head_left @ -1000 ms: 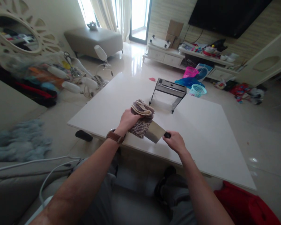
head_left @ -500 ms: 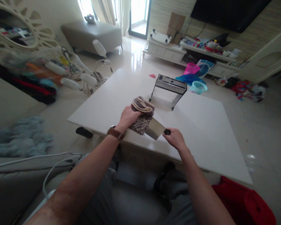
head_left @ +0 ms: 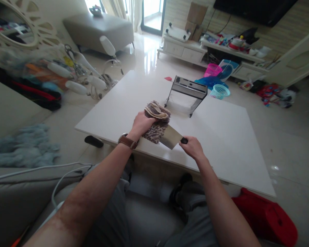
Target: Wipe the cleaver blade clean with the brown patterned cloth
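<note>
My left hand (head_left: 142,124) is closed round a folded brown-and-cream patterned cloth (head_left: 157,120). The cloth wraps the far part of a wide metal cleaver blade (head_left: 171,136), hiding that end. My right hand (head_left: 192,146) grips the cleaver's black handle (head_left: 184,140). Both hands hold the cleaver above the near edge of a white table (head_left: 221,137). Beyond the cloth, a knife block (head_left: 186,94) with a slotted dark top and clear sides stands on the table.
A small red piece (head_left: 168,79) lies near the table's far edge. Behind the table are a turquoise basket (head_left: 220,91) and a pink basket (head_left: 212,70). White lamp arms (head_left: 92,82) stand at the left. A red bag (head_left: 267,216) sits low at the right.
The camera view has tilted slightly, shifting the scene upward. Both hands keep their hold on the cloth and cleaver, with little visible movement between them.
</note>
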Tool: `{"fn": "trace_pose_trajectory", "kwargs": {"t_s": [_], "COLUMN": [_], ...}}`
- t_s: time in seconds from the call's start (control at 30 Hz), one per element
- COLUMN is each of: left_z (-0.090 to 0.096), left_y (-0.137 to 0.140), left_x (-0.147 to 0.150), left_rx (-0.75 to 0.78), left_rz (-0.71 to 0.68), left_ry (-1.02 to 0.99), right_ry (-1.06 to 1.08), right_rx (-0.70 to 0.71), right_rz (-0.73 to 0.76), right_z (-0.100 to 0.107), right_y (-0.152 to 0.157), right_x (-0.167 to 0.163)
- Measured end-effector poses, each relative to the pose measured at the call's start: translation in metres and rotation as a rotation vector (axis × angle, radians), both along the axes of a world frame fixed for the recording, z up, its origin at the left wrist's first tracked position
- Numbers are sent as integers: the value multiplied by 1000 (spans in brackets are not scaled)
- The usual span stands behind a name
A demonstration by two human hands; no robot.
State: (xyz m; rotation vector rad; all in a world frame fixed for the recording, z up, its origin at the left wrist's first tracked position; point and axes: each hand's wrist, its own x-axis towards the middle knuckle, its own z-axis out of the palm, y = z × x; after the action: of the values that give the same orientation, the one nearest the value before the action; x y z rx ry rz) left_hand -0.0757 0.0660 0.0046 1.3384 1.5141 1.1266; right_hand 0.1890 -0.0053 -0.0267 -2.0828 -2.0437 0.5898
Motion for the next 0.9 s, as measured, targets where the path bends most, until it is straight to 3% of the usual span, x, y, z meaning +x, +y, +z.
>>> {"fn": "trace_pose_trajectory", "kwargs": {"t_s": [0.13, 0.9], "left_z": [-1, 1], "left_y": [0, 0], "left_x": [-1, -1], "left_rx": [34, -6], "left_rz": [-57, -62], "left_ry": [46, 71], "right_ry": [5, -7], "right_rx": [4, -2], "right_rz": [5, 4], "right_z": [0, -1], "right_y": [0, 0], "right_x": [1, 0]}}
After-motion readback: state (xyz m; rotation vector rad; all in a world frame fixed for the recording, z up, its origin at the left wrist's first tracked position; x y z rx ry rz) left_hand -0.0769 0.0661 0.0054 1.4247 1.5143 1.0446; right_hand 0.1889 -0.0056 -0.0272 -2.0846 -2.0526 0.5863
